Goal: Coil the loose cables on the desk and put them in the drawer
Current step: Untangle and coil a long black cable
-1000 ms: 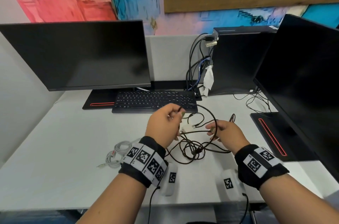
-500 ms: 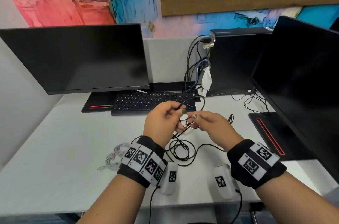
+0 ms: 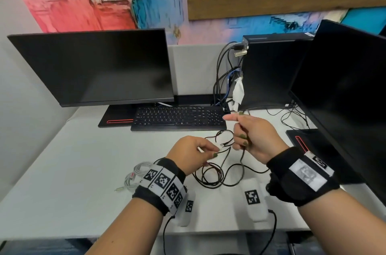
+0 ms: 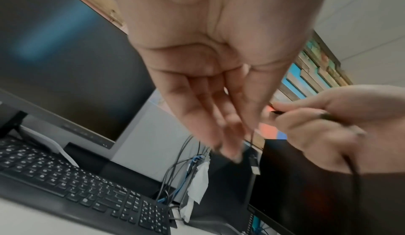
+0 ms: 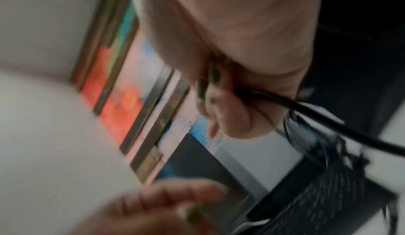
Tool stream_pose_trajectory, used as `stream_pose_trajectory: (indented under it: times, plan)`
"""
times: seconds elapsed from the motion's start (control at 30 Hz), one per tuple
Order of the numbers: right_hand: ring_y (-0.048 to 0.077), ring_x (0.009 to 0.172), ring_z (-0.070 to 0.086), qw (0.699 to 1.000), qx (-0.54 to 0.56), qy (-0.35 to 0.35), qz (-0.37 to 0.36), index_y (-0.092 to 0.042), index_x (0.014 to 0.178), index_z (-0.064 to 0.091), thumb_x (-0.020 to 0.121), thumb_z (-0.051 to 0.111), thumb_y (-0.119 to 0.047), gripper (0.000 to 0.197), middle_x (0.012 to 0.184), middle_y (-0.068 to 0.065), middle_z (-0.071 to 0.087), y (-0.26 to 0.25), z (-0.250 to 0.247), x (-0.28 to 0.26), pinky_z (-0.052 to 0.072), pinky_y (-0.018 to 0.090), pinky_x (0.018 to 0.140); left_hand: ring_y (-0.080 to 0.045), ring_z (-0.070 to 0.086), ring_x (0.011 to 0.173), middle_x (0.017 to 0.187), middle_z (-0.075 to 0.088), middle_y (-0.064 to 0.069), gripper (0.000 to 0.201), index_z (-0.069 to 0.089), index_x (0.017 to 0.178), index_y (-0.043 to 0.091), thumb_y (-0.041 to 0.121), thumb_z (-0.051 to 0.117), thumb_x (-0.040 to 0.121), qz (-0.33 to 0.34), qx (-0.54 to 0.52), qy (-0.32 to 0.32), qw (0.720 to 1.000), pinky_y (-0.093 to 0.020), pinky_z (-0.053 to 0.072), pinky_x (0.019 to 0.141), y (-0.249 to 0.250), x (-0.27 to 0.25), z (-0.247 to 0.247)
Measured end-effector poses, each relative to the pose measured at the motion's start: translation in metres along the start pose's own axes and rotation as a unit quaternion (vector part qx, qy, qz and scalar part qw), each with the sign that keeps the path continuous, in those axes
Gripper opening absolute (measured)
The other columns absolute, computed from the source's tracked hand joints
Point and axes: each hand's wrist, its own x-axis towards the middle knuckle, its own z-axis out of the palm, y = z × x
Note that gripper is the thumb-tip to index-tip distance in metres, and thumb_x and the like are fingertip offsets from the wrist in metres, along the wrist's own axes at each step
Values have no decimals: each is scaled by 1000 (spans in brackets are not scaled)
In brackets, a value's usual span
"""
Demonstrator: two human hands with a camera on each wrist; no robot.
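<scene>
- the right hand (image 3: pixel 253 136) has its fingers curled round the black cable (image 3: pixel 217 173), raised above the table (image 3: pixel 69 163), likely to draw slack into a loop.
- the left hand (image 3: pixel 191 155) pinches a strand near the usb plug (image 3: pixel 222 145), apparently steadying that end.
- most of the cable lies tangled on the table between the wrists; a grey coiled cable (image 3: pixel 136 175) sits left.
- open room lies left and near; the keyboard (image 3: pixel 177 118) bounds the far side. no drawer shows.
</scene>
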Motion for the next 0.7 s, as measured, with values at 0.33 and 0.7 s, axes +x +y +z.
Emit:
stream_pose_trajectory:
  times: [0.33,0.7]
  plan:
    - [6,60,44,884,-451,-70,-102,-29,97,68,100,39,-23,30,69,-9,51,-6,-1,-15,34,13,53,0,36,127,135,43,14,38,49,134,29,18,44,98,129,48,107,985,-17,25,107,2,3,-14]
    - [-8,56,48,902,-347,68,-247,-20,89,64,99,43,-23,23,55,-31,51,-10,-9,-6,34,13,58,-13,65,72,66,63,5,25,67,92,17,2,47,94,85,-247,27,965,-20,50,65,20,-13,-4]
